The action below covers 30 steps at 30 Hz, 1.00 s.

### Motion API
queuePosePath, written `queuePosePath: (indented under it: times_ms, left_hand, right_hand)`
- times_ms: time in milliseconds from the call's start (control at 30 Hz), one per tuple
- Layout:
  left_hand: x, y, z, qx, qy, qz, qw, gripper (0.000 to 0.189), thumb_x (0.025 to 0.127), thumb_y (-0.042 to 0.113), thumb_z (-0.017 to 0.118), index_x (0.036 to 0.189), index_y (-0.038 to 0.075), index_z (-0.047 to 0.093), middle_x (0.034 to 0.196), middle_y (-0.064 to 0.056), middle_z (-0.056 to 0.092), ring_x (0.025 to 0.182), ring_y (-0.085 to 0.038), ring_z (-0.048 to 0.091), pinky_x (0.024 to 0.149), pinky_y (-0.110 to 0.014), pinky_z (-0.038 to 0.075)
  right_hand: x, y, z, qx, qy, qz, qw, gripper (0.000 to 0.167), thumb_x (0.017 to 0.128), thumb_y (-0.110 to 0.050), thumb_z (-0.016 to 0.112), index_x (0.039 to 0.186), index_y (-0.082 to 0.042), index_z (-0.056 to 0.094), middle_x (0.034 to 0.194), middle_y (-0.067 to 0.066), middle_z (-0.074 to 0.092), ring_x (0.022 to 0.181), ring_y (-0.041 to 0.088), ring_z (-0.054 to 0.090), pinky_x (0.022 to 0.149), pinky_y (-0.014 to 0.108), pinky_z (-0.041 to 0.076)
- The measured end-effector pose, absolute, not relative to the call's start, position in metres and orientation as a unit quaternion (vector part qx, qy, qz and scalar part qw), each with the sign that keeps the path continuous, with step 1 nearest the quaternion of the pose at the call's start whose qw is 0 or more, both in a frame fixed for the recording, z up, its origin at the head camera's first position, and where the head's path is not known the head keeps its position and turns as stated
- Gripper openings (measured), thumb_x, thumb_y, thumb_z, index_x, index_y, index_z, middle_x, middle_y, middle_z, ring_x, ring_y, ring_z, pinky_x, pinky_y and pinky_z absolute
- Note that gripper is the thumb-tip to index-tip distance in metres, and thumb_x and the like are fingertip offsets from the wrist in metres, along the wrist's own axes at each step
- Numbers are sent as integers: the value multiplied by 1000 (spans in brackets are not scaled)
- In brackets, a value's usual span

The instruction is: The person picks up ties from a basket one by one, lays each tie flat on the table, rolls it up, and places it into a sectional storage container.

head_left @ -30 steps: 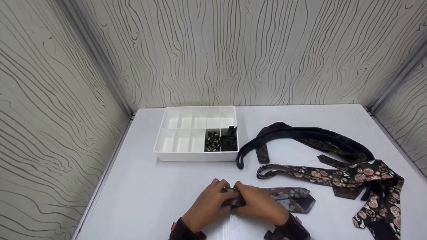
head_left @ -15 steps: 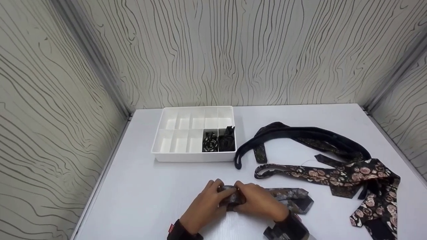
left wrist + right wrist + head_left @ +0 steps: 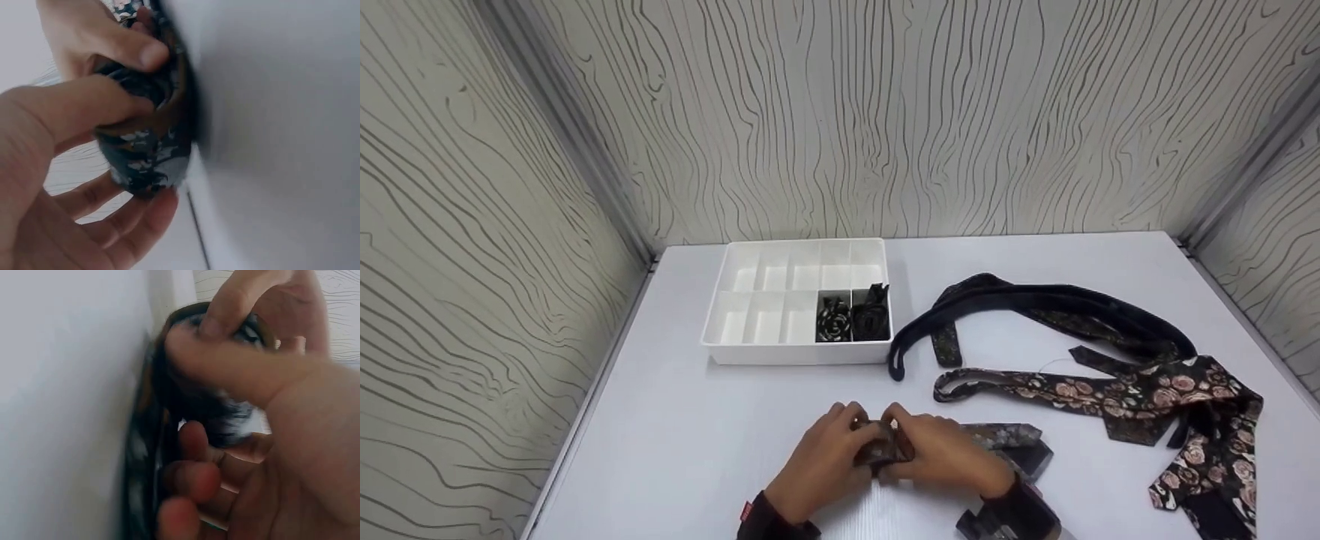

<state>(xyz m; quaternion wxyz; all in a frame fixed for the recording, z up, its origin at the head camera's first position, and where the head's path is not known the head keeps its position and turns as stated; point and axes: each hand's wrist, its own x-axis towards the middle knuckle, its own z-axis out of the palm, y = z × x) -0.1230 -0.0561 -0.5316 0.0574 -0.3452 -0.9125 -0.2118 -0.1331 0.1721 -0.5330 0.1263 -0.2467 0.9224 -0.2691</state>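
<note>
Head view gives me the white tray [image 3: 799,354] as my landmark, and I read the work as partway along. Two pieces look done: a light-patterned dark roll [image 3: 834,322] and a black roll [image 3: 871,319], each in its own compartment at the right end of the tray's near row. The black one has an end poking up out of its compartment. I count two rows of five, and only those two compartments show me any contents.

The piece in work, a mottled tie [image 3: 1006,435], is in front of the tray, between and beyond the hands. On my left wrist feed its rolled part [image 3: 149,152] is plain; the remaining length trails flat past the right hand, so I judge this roll unfinished.

Both hands are clamped on the roll: the left hand [image 3: 829,461] pinches it with the thumb on one side and fingers around the other, and the right hand [image 3: 949,454] presses its thumb to it with fingers curled, though that feed is blurred for me.

Left to do, I'd say, are the floral tie [image 3: 1174,394] and the navy tie [image 3: 1072,296], lying loose and unrolled to the right of the tray; they overlap, with dark patterned cloth beneath, and I cannot tell how many pieces that makes
</note>
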Motion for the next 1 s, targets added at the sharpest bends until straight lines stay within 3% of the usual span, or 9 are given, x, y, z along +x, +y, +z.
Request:
queuePosePath:
  times_ms: [200,367,467,567,667,833,1000]
  left_hand:
    - [-123,-58,-533,-350,-910,-206,76,52,77,23,90,125,30,71,112,5,63,101,-12,55,85,-27,52]
    - [-123,-58,-535,-355,-908,-200,98,46,74,25,90,117,31,74,110,5,63,99,-13,55,83,-28,50]
    - [-124,-58,-534,-349,-909,-211,84,48,74,23,88,120,32,74,113,5,63,100,-12,55,85,-28,51]
    - [-125,-57,-533,-348,-908,-223,68,45,75,23,87,119,31,78,111,5,63,98,-11,54,85,-27,50]
    - [-126,-56,-532,-355,-907,-209,84,40,74,25,87,113,29,81,108,5,62,96,-12,51,82,-26,48]
    - [-126,-56,-532,-363,-905,-198,102,50,73,28,89,120,28,73,114,4,62,102,-13,53,86,-29,49]
    - [-126,-54,-534,-372,-901,-201,103,43,72,26,91,112,29,75,113,5,62,101,-12,54,85,-29,50]
  right_hand:
    - [-129,172,-533,-260,934,-227,96,57,81,-48,87,122,-21,59,95,2,74,81,22,71,67,38,56]
    - [-128,171,-529,-260,933,-231,97,56,79,-44,90,120,-23,57,87,-3,70,73,15,65,62,33,50]
    - [-129,171,-529,-269,933,-222,85,51,79,-39,90,113,-21,57,83,-3,68,70,15,63,58,32,48]
    - [-130,172,-529,-272,931,-227,90,54,78,-43,91,115,-22,58,85,-5,69,72,12,64,60,30,48]
    - [-130,171,-529,-271,926,-242,102,55,80,-46,89,119,-24,58,82,-6,66,71,9,60,60,29,46]
    - [-130,171,-530,-275,930,-226,89,51,82,-48,88,115,-21,59,84,-4,68,73,13,64,60,32,49]
    - [-130,171,-528,-271,926,-246,97,56,79,-52,89,117,-25,57,86,-8,67,74,9,63,62,30,48]
